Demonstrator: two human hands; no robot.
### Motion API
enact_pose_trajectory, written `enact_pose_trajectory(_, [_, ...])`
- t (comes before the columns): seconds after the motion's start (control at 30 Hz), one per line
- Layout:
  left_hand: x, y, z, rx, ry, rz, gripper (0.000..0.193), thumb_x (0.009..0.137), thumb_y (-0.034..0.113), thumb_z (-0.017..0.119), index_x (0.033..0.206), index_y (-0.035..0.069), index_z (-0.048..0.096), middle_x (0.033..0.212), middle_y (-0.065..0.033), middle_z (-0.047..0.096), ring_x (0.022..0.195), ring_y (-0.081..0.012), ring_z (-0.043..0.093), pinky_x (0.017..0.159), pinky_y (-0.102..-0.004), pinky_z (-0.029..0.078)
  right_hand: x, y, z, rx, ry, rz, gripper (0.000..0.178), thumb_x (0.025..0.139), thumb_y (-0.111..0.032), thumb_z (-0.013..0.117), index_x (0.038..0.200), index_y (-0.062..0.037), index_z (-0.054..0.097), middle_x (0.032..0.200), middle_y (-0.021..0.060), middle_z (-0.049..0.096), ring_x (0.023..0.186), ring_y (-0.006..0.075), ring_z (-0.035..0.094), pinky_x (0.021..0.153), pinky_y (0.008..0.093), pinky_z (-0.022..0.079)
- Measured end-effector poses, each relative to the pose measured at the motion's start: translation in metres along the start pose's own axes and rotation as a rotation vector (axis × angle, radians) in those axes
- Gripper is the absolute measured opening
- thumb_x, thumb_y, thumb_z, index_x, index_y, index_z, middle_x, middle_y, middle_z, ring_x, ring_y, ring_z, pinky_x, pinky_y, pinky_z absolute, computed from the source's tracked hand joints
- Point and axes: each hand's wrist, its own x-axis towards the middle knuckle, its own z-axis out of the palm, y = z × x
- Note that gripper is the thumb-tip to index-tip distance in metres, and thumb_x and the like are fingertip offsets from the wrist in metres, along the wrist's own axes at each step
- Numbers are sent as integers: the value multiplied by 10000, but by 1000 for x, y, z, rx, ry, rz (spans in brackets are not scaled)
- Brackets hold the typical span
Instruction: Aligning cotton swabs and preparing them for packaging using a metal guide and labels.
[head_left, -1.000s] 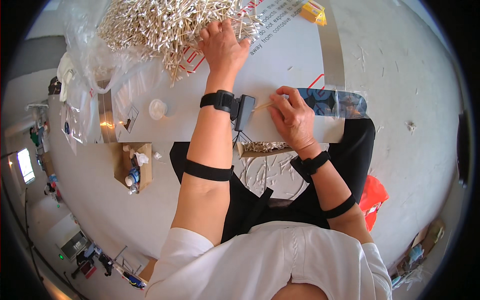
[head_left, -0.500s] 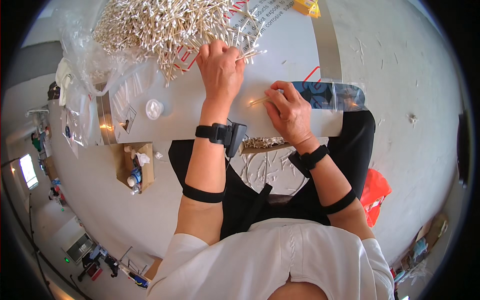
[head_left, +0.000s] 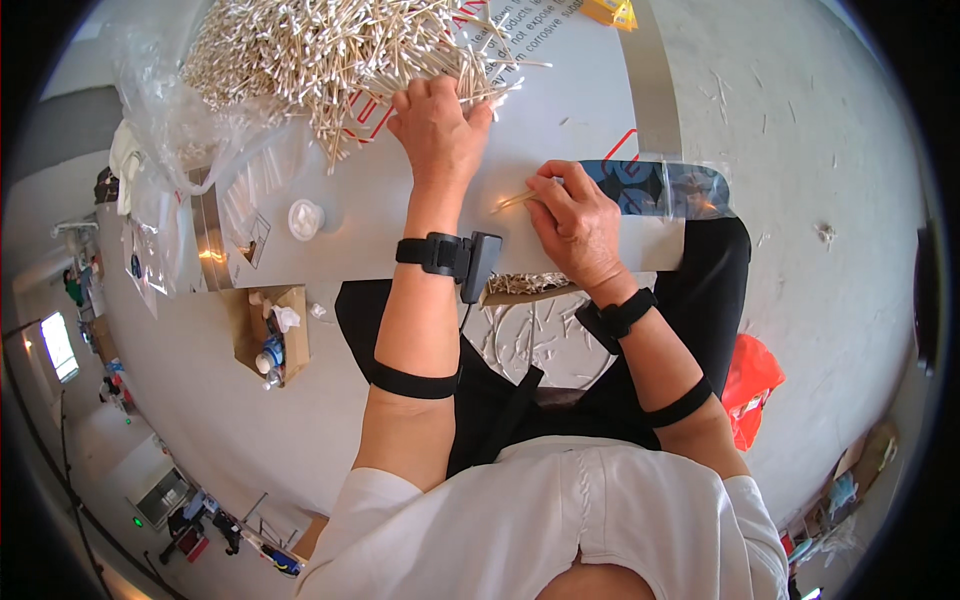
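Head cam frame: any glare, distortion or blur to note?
Head view, all of it: strong fisheye bend toward the rim, black corners; window blown out; warm glare on the shiny strip, a glint on the clear film; left hand and right hand reasonably sharp.

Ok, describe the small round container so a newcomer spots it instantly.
On the grey tabletop, look below the cotton swab pile, down-left of the left hand. Right of the clear plastic sits the small container, set apart by its round, whitish rim.

Left one of the hands (head_left: 438, 140) now nearer the torso (head_left: 540, 510), swabs (head_left: 480, 86) perhaps more scattered
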Motion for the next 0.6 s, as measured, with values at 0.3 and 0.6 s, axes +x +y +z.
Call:
enact_pose_trajectory(0.3, [-34, -1, -14, -145, -110, 198, 175, 718, 67, 715, 866, 101, 628, 956, -63, 559, 996, -289, 485, 806, -432, 368, -1, 3, 1, 20, 24, 2, 241, 721, -52, 683, 958, -74, 644, 983, 54, 585, 822, 236, 630, 656, 341, 528])
enact_pose_trajectory(0.6, [-39, -20, -29, -364, -236, 195, 308, 663, -14, 631, 930, 129, 688, 1059, -37, 560, 1066, -281, 474, 885, -416, 378, 48, 5, -21, -204, -104, -159, 841, 560, -74, 805, 1333, -202, 497, 1416, 136, 391, 1279, 321, 397, 995, 475, 345])
